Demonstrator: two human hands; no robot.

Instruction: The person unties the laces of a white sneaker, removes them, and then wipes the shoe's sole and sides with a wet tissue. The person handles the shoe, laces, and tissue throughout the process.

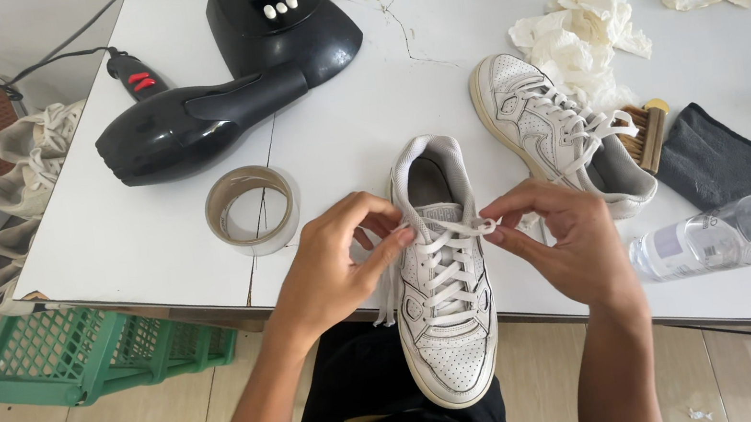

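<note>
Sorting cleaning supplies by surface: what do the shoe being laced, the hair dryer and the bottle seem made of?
White sneaker: looks like smooth leather or synthetic, perforated toe, flat woven laces. Hair dryer: glossy black plastic, judging by reflections. Bottle: clear plastic, see-through.

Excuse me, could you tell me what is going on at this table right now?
A person is lacing a white sneaker at the table's near edge. The left hand and right hand each pinch a lace end near the tongue. A second sneaker, tape roll and hair dryer lie nearby.
</note>
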